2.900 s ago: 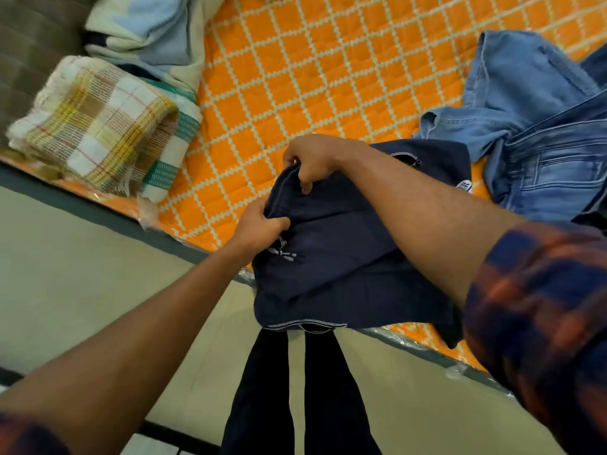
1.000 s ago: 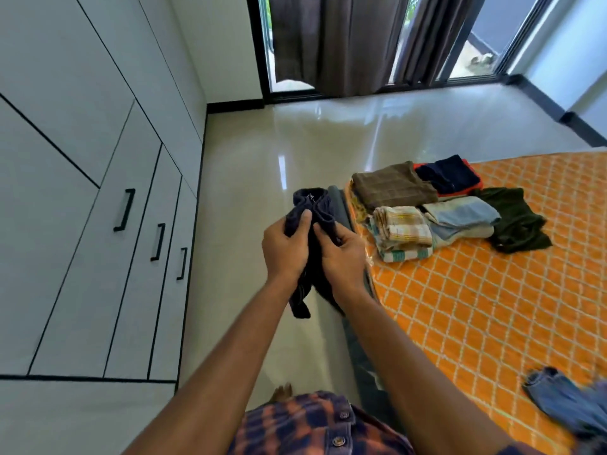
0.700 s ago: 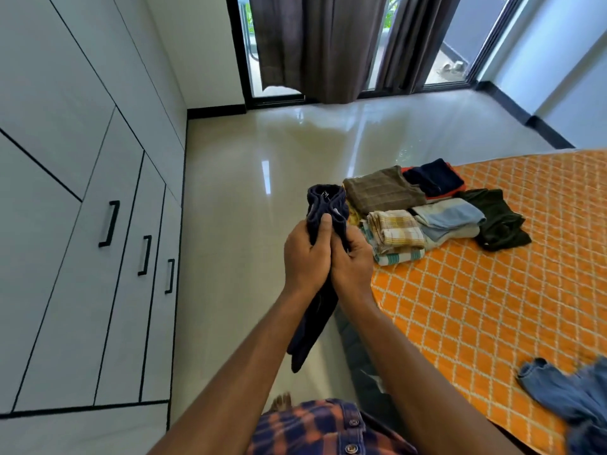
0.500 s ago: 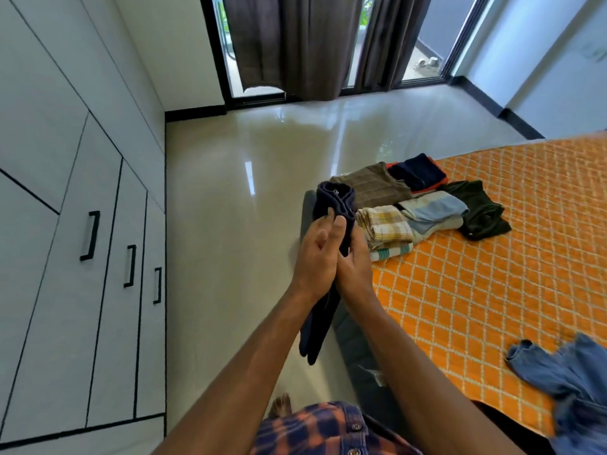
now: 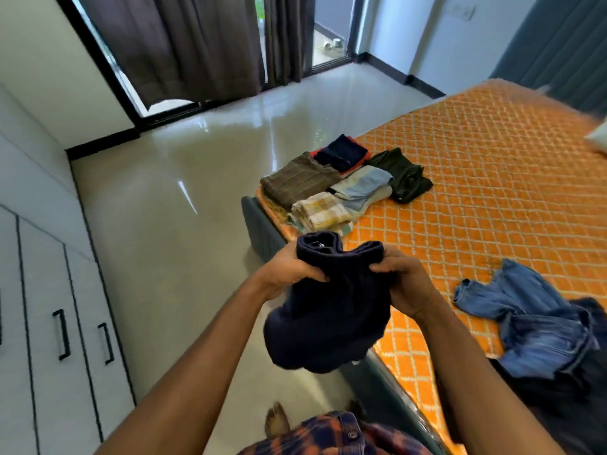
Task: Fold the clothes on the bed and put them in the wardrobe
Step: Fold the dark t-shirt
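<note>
Orange bed [image 5: 492, 192], navy garment [image 5: 328, 316] gripped between left hand [image 5: 289, 274], right hand [image 5: 405, 284]

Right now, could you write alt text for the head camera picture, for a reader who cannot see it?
A person's left hand and right hand grip a dark blue garment beside an orange bed. Folded clothes lie at the bed's corner, crumpled jeans to the right, and closed wardrobe doors on the left.
</note>
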